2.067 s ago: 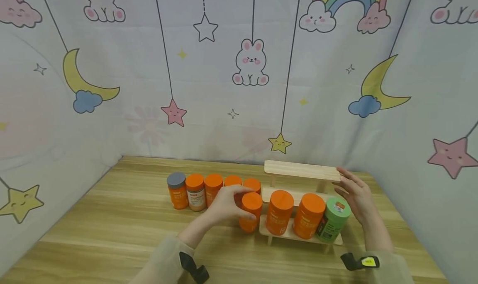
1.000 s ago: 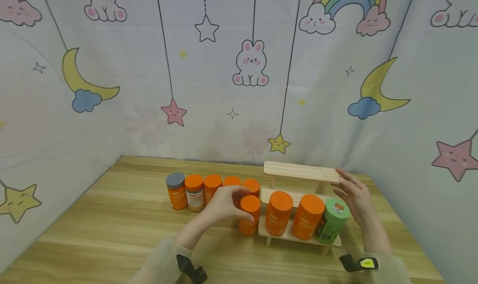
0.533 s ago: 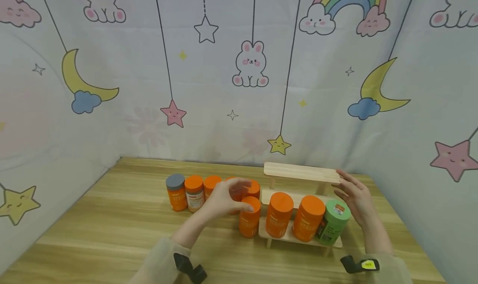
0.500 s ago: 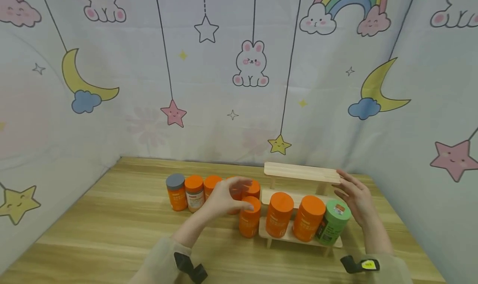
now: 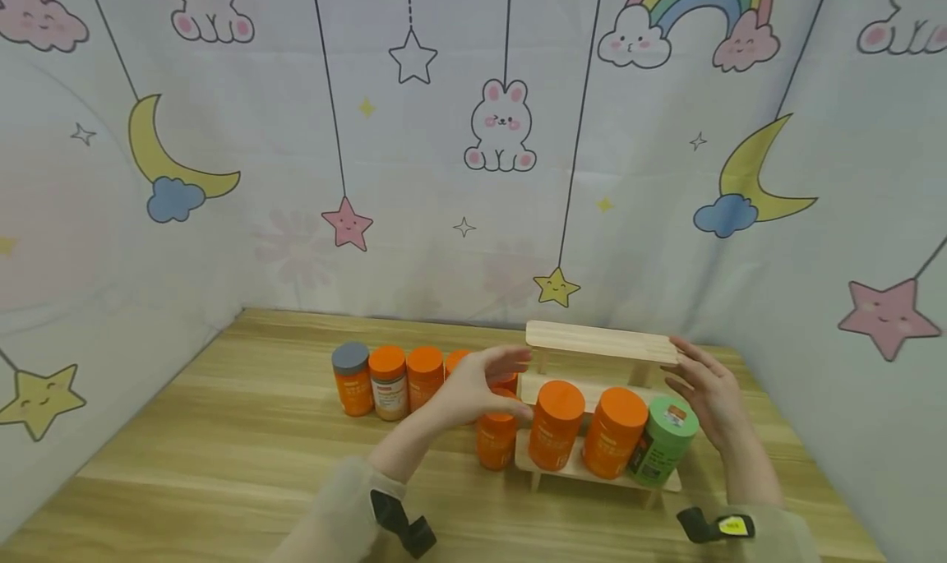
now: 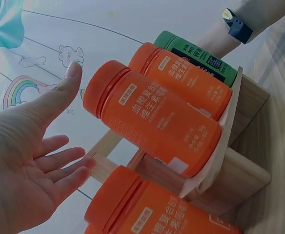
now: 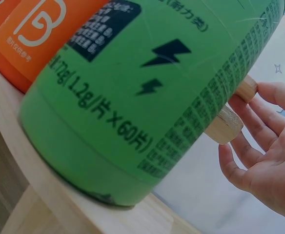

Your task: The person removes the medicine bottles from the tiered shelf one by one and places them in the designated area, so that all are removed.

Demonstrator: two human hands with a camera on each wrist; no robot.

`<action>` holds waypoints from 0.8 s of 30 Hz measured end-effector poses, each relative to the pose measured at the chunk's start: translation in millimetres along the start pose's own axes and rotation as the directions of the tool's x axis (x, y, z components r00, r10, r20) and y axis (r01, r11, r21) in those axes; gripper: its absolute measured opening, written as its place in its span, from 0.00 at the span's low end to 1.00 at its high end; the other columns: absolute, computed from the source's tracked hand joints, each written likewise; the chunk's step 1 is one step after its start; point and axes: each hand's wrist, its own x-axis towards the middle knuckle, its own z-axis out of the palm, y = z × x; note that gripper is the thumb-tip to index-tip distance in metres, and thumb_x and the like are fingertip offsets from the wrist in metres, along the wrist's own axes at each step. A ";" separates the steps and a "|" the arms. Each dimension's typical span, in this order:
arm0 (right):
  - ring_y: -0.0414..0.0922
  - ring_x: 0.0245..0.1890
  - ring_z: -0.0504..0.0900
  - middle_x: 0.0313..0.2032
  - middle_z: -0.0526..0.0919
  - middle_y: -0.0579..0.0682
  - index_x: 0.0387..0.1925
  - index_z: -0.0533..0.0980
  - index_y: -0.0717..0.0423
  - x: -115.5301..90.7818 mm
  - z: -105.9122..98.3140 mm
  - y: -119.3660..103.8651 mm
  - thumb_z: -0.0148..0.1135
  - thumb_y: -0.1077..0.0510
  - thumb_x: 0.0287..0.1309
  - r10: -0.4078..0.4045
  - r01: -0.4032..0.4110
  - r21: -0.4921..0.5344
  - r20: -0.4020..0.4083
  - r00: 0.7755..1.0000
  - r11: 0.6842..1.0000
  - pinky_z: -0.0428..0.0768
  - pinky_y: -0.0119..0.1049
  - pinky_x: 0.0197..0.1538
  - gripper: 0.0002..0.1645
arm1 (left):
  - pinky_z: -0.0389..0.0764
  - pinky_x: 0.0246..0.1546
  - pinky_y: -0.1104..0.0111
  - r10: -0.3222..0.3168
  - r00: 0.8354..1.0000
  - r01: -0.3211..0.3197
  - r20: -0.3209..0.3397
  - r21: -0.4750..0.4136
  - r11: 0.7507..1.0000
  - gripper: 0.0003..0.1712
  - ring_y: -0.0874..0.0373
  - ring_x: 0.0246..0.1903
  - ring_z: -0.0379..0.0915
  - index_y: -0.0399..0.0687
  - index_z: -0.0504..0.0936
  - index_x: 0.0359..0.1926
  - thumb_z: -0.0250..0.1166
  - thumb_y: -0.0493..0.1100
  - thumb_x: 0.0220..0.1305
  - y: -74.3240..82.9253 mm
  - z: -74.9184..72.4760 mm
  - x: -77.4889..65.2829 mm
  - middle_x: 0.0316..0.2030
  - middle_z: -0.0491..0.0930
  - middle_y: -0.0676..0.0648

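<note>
A two-tone wooden rack [image 5: 602, 339] stands right of centre, with shelves stepping up toward the wall. On its lowest shelf stand two orange bottles [image 5: 557, 427] [image 5: 614, 433] and a green bottle [image 5: 662, 440]. One more orange bottle [image 5: 496, 448] stands upright on the table left of the rack. My left hand [image 5: 469, 386] hovers over that bottle's cap, fingers and thumb spread, with its thumb close to the rack's leftmost bottle. In the left wrist view nothing lies in the palm [image 6: 30, 165]. My right hand [image 5: 710, 390] holds the top shelf's right end between its digits.
Behind the left hand, a row of several bottles runs leftward, ending in an orange bottle with a grey cap [image 5: 353, 378] beside a pale-bodied one [image 5: 389, 382]. A printed curtain [image 5: 414, 177] hangs behind and beside the wooden table [image 5: 185, 431].
My left hand has let go of the orange bottle beside the rack and moved up and right, over its cap. The right hand has stayed at the rack's shelf end.
</note>
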 end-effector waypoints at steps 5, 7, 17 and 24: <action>0.32 0.44 0.80 0.56 0.69 0.35 0.58 0.77 0.41 0.8 0.1 -0.1 0.45 0.60 0.74 0.009 -0.009 -0.013 -0.003 1.000 1.000 0.79 0.26 0.49 0.20 | 0.70 0.67 0.61 0.007 0.998 -0.007 0.067 -0.004 1.000 0.45 0.50 0.66 0.68 0.45 0.67 0.70 0.76 0.37 0.51 3.3 11.6 5.0 0.68 0.70 0.45; 0.32 0.44 0.80 0.55 0.71 0.35 0.57 0.78 0.40 0.8 0.0 0.1 0.45 0.61 0.74 0.005 -0.005 -0.006 -0.003 1.000 1.000 0.79 0.26 0.48 0.20 | 0.70 0.66 0.64 0.006 0.996 -0.007 0.091 0.009 1.000 0.46 0.51 0.66 0.68 0.45 0.66 0.70 0.76 0.37 0.51 4.0 15.5 6.7 0.68 0.69 0.46; 0.33 0.43 0.81 0.49 0.78 0.34 0.55 0.79 0.39 -0.4 0.4 -0.4 0.44 0.62 0.74 -0.008 0.008 0.016 0.007 1.000 1.000 0.79 0.27 0.47 0.21 | 0.71 0.63 0.71 -0.035 0.993 0.030 0.115 0.047 0.998 0.45 0.55 0.64 0.70 0.47 0.69 0.69 0.78 0.38 0.49 7.0 29.5 10.9 0.66 0.72 0.47; 0.32 0.44 0.81 0.50 0.79 0.34 0.59 0.77 0.42 -0.7 -0.9 -1.4 0.45 0.61 0.74 -0.009 0.009 0.008 0.023 1.000 1.000 0.79 0.27 0.48 0.21 | 0.74 0.58 0.75 -0.024 0.995 0.015 0.094 0.098 0.995 0.43 0.58 0.58 0.75 0.48 0.72 0.67 0.79 0.40 0.48 6.7 36.2 11.8 0.61 0.77 0.48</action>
